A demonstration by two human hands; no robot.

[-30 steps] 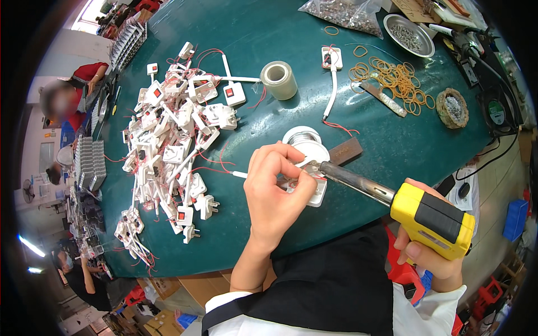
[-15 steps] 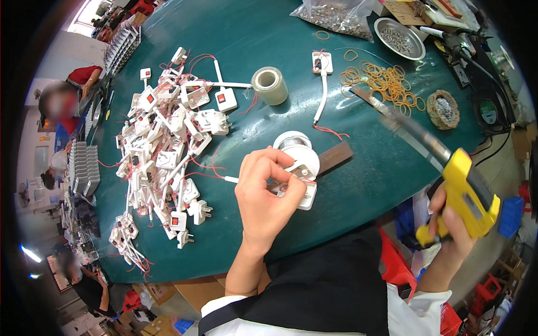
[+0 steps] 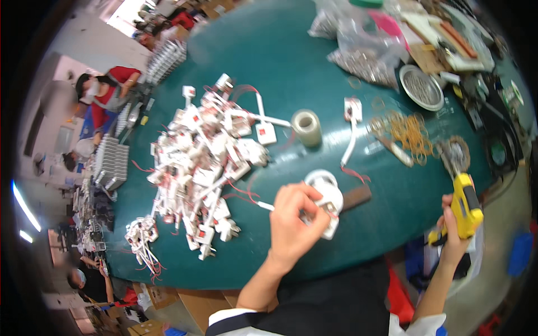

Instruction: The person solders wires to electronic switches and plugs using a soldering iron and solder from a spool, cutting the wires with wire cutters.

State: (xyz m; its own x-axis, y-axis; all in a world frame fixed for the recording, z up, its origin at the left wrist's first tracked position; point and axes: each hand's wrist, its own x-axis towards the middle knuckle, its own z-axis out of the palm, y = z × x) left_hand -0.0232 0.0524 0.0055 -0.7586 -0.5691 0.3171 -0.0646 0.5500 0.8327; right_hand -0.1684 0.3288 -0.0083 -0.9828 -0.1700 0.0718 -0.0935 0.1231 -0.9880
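Note:
My left hand (image 3: 300,224) is closed in a pinch over a white switch plug housing (image 3: 330,229); its fingers cover most of the part. A short white cable (image 3: 265,206) with red wire ends sticks out on the hand's left side. Right beyond the fingertips is a white spool of solder wire (image 3: 324,182). My right hand (image 3: 455,227) grips a yellow soldering gun (image 3: 464,204) by its handle. The gun's front end reaches the small round tip-cleaning basket (image 3: 460,150), and blur hides whether the tip is inside it.
Left on the green table lies a big heap of white switch plugs (image 3: 193,162), with a smaller bunch (image 3: 143,235) nearer. Also there are a tape roll (image 3: 306,129), another wired switch (image 3: 353,109), a brown bar (image 3: 356,197), rubber bands (image 3: 406,131), a knife (image 3: 399,152) and a metal bowl (image 3: 424,106).
The soldering gun has swung from over the table's right edge to the basket. My left hand keeps its pinch beside the spool. The whole view has shifted, and the scene appears lower and further right.

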